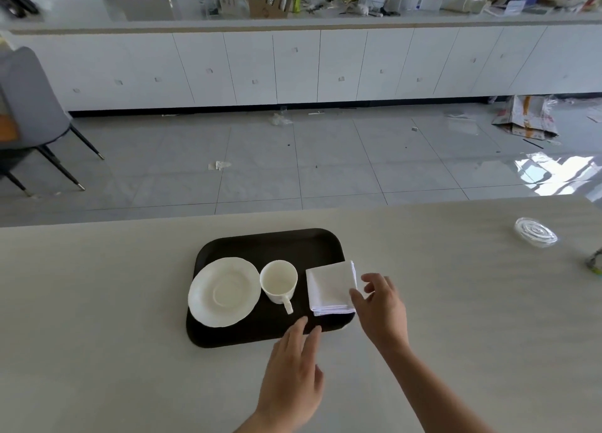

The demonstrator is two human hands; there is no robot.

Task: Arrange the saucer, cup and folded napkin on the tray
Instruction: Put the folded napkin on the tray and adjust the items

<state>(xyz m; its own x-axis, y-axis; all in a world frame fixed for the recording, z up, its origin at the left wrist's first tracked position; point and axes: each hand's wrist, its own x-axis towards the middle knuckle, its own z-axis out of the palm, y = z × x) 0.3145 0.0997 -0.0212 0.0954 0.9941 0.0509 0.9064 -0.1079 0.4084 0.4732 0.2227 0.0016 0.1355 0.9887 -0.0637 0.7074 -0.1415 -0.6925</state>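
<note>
A dark tray [270,242] lies on the pale table. On its left side rests a white saucer [224,292]. A white cup [279,281] stands upright beside the saucer, handle pointing toward me. A folded white napkin [330,287] lies on the tray's right part, overhanging the right rim a little. My right hand [381,305] hovers at the napkin's right edge, fingers apart, thumb tip near the cloth, holding nothing. My left hand [293,370] is flat with fingers spread, fingertips over the tray's near rim, empty.
A clear plastic lid [535,232] sits on the table at the far right, with a partly cut-off object [595,265] near it. Beyond the table's far edge are a tiled floor, a grey chair [29,113] at left and white cabinets.
</note>
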